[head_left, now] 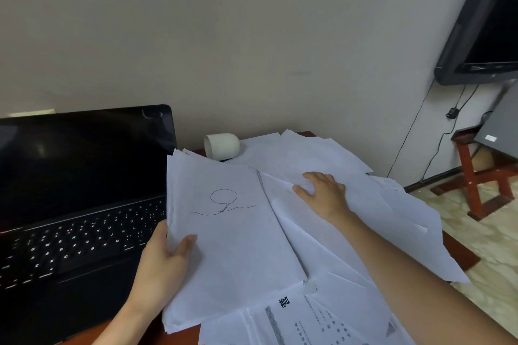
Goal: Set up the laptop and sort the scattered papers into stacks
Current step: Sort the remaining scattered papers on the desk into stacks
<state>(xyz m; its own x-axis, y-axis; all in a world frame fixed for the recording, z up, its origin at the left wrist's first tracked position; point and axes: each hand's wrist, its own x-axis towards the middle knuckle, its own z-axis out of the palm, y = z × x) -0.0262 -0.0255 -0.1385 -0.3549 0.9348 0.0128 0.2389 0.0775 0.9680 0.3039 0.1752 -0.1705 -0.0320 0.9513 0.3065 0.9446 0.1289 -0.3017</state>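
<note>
1. laptop [70, 190] stands open on the left of the counter [462, 256]; screen dark, black keyboard facing the person
2. left hand [162, 258] holds a stack of papers [238, 246] by its left edge; thumb lies on the top sheet, the other fingers are under the stack and hidden; grip clamped on the stack
3. the stack sits just right of the laptop; its left edge overlaps the right end of the keyboard; sheet edges at the top and bottom are uneven, not squared
4. the top sheet carries a pen sketch [222, 202]: a circle over a wavy line
5. right hand [322, 190] lies palm down on the loose papers [364, 232] just right of the stack; fingers straight and slightly spread; grip apart, nothing held, only pressing on paper
6. the loose papers lie overlapped at mixed angles across the right half of the counter, from the back edge to the near edge; several hang over the right side
7. a printed sheet [308, 322] lies nearest the person, below the stack; dark heading and columns of text, too blurred to read
8. a white cup [221, 145] lies on its side at the back of the counter, between the laptop screen and the far papers; open mouth faces left
9. beyond the counter: a dark wall screen [490, 22] at upper right, thin cables [406, 148] hanging below it, a red wooden stand [476, 182] on a pale floor
</note>
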